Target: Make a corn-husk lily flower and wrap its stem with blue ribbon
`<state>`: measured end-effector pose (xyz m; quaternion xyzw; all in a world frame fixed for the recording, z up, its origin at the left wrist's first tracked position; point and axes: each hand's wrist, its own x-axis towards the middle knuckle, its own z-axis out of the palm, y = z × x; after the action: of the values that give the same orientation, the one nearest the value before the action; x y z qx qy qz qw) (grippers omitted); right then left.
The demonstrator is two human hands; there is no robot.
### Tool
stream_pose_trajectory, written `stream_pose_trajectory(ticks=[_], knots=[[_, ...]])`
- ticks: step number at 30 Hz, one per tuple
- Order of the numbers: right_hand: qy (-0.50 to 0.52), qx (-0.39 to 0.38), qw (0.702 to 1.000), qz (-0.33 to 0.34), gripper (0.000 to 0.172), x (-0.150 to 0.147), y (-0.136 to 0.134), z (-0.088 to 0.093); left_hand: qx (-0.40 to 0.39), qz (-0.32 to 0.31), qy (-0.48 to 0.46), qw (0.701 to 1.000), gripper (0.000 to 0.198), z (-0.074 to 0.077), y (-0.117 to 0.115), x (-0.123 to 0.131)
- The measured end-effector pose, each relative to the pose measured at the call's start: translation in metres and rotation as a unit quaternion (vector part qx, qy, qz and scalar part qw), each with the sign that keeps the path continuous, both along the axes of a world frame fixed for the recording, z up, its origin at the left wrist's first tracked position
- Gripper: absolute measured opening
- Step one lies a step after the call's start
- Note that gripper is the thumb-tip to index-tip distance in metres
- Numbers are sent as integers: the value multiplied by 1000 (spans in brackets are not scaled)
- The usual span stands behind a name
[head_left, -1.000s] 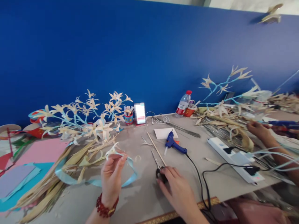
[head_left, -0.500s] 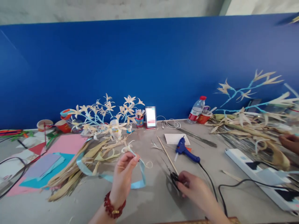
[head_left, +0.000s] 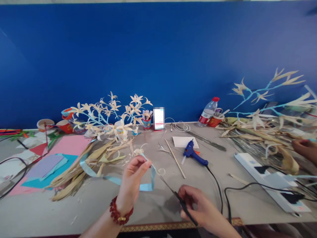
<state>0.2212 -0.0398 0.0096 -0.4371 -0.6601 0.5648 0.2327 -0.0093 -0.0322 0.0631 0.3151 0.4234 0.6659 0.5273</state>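
Note:
My left hand (head_left: 135, 177), a red beaded bracelet at its wrist, pinches a small pale husk flower (head_left: 139, 150) by its light blue stem. A light blue ribbon (head_left: 146, 187) hangs from there and loops left across the table. Black-handled scissors (head_left: 178, 197) are held in my right hand (head_left: 195, 201), blades pointing up and left. Their tips lie close to a thin pale curl (head_left: 161, 171) right of my left hand. Whether the blades touch it, I cannot tell.
A blue glue gun (head_left: 194, 153) lies on the right by a thin stick (head_left: 175, 158) and a white power strip (head_left: 262, 185). Behind are flower branches (head_left: 109, 115), a phone (head_left: 158, 118) and a bottle (head_left: 208, 112). Another person's hand (head_left: 305, 150) shows far right. Dried husks (head_left: 74, 178) lie left.
My right hand has lifted the scissors away from the thin stick and turned them toward my left hand. My left hand still pinches the flower stem. The view has tilted down.

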Motion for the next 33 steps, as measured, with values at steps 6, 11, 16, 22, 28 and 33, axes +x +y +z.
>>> stream_pose_trajectory(ticks=[6, 11, 16, 22, 28, 33], knots=[[38, -15, 999, 34, 37, -10, 11, 5, -9, -3, 27, 1000, 11, -4, -2, 0], [66, -67, 994, 53, 44, -12, 9, 3, -13, -2, 26, 1000, 12, -7, -1, 1], [84, -85, 991, 53, 51, -14, 9, 3, -18, -11, 28, 999, 12, -8, -1, 1], [119, -106, 985, 65, 55, -16, 11, -3, -21, -23, 14, 999, 11, -8, -4, -1], [148, -146, 976, 66, 61, -18, 9, -5, -21, -19, 7, 1000, 11, -7, -3, -1], [160, -161, 971, 75, 62, -17, 8, -3, -22, -11, 8, 1000, 12, -6, -3, 0]])
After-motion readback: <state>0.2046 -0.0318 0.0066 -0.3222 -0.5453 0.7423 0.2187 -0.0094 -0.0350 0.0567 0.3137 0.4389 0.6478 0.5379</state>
